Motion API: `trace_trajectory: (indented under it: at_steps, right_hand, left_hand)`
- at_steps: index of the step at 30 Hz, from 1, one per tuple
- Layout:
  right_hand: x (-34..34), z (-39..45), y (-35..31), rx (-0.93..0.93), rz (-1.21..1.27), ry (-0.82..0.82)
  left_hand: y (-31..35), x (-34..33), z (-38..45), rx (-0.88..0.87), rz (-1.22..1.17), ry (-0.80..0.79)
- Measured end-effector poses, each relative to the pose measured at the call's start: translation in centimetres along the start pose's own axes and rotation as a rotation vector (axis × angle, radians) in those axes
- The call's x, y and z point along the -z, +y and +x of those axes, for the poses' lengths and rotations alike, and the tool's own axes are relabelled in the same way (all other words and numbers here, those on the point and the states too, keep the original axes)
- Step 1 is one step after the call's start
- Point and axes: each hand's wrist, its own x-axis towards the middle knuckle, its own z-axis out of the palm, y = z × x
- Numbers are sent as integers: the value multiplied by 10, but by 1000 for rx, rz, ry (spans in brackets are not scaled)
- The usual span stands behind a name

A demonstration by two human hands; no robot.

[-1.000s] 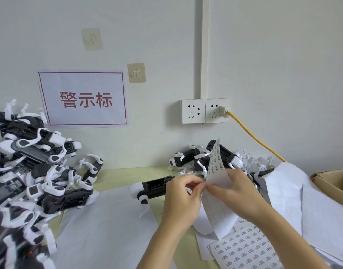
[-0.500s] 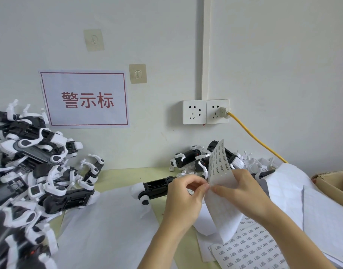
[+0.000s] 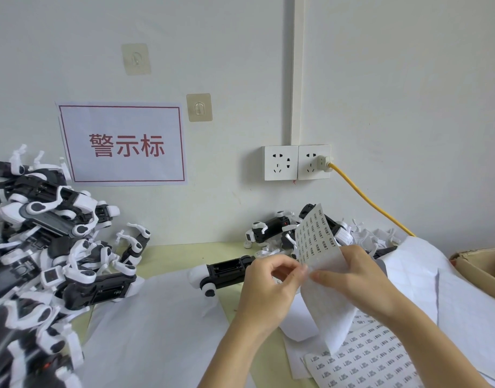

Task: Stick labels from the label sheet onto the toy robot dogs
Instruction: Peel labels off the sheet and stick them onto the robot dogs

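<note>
1. My right hand (image 3: 355, 273) pinches the curled white paper label sheet (image 3: 317, 242) upright, and my left hand (image 3: 268, 287) pinches at its edge where one small label peels; the label itself is too small to see.
2. If I pull too fast, I judge the label may tear, fold onto itself or stick to my fingertip.
3. Just below lies a flat printed sheet of labels (image 3: 366, 357) on white paper.
4. Behind my left hand lies the black-and-white plastic toy robot dog (image 3: 224, 271) on its side, partly hidden by that hand.
5. Farther left, a heap of toy dogs (image 3: 44, 233) crowds the table; more dogs (image 3: 271, 228) lie behind the sheet.
6. A yellow cable (image 3: 366, 200) hangs from the wall socket.
</note>
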Motion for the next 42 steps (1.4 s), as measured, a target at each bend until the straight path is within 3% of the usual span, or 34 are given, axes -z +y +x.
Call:
trace_trajectory:
  at_steps: [8,19,25,28,32,35,36,38,40,42]
  right_hand:
    - [3,0,1,-27,17,-24]
    - [4,0,1,-63,6,-38]
    - [13,2,6,-196,68,38]
    - [25,3,15,-335,-84,47]
    - [27,4,19,-453,-516,99]
    - [20,3,17,-285,-949,283]
    - [16,3,14,-165,-955,346]
    - [0,2,5,48,-691,327]
    - [-25,0,-7,186,-443,155]
    - [-46,-3,-8,276,-399,32]
  left_hand:
    - [-1,2,4,81,-40,-55]
    - [-3,-1,-1,-45,119,-18]
    - [0,5,5,252,-206,142]
    - [-4,11,9,358,-329,289]
    - [-6,11,11,406,-391,352]
    - [-7,11,11,413,-384,365]
    - [-7,11,11,419,-381,369]
    - [-7,11,10,441,-380,377]
    - [-6,11,9,454,-384,381]
    - [-6,11,10,453,-379,380]
